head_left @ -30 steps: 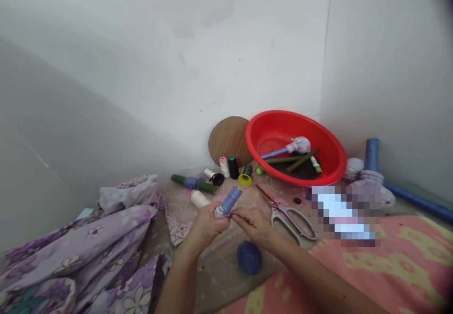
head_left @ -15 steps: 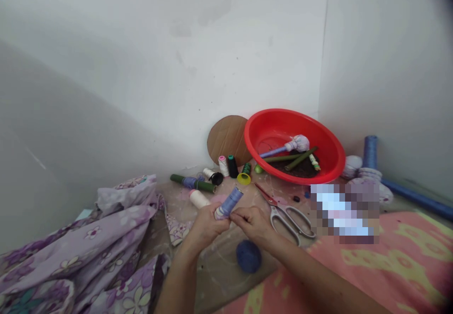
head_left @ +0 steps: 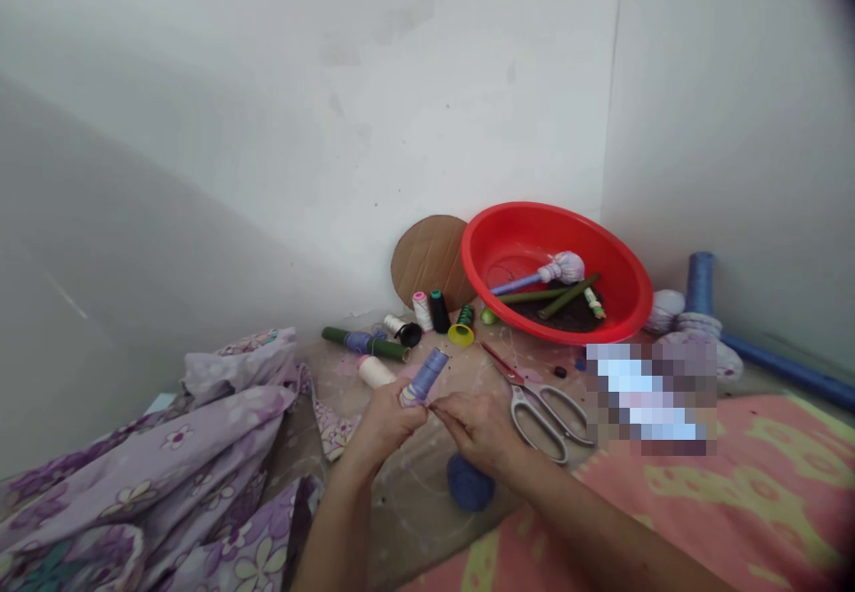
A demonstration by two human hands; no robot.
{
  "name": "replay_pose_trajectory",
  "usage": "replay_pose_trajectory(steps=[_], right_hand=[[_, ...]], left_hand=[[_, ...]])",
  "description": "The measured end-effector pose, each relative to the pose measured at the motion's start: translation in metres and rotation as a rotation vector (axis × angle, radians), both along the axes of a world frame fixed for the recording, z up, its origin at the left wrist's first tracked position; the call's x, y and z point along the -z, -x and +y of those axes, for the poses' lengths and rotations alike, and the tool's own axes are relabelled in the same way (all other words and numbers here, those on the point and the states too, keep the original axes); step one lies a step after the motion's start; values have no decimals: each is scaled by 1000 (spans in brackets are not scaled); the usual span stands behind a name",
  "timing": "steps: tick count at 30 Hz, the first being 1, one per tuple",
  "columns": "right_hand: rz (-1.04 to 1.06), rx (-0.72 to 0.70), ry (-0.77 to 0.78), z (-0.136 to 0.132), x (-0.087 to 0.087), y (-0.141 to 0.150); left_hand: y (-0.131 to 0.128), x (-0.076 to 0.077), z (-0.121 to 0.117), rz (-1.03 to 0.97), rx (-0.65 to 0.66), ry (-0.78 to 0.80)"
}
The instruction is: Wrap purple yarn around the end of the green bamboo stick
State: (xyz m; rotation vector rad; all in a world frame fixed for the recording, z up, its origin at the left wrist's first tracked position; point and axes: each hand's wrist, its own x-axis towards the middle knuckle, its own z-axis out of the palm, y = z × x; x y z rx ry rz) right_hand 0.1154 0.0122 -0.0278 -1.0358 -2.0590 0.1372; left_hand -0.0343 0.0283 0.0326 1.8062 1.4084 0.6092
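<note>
My left hand point(head_left: 384, 425) is closed round the lower part of a short tube wrapped in blue point(head_left: 428, 373), which tilts up to the right. Pale cloth or cord shows round the tube's base by the fingers. Thumb and fingers of my right hand point(head_left: 482, 432) are pinched together just right of that base; whatever lies between them is too small to make out. Partly behind the right wrist sits a dark blue ball point(head_left: 470, 485), probably of yarn. Silver-handled scissors point(head_left: 540, 414) lie right of the hand. Beyond the left hand rests a white thread spool point(head_left: 376, 373).
A red basin point(head_left: 634, 316) with sticks leans by a cardboard disc point(head_left: 427, 263). Several thread cones point(head_left: 439, 312) and a green stick point(head_left: 334, 336) are at the back. Floral fabric point(head_left: 193, 450) lies left, pink-yellow cloth point(head_left: 748, 494) right. A blue-wrapped piece point(head_left: 699, 285) stands far right.
The tube and my left hand have shifted slightly left. My right hand has turned a little and moved slightly left, still pinched near the tube's base. Other things stay put.
</note>
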Motion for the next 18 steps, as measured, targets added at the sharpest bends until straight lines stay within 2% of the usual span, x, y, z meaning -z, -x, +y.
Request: replay_pose_trajectory(steps=[4, 8, 11, 18], right_hand=[[-73, 54, -40, -3, -3, 0], [-93, 33, -53, -3, -3, 1], [-101, 17, -42, -3, -1, 2], [-135, 40, -81, -4, -2, 2]], left_hand=[[-1, 2, 3, 100, -16, -51], [-1, 11, 6, 223, -78, -151], [-2, 16, 7, 309, -115, -164], [-8, 8, 3, 614, -132, -176]])
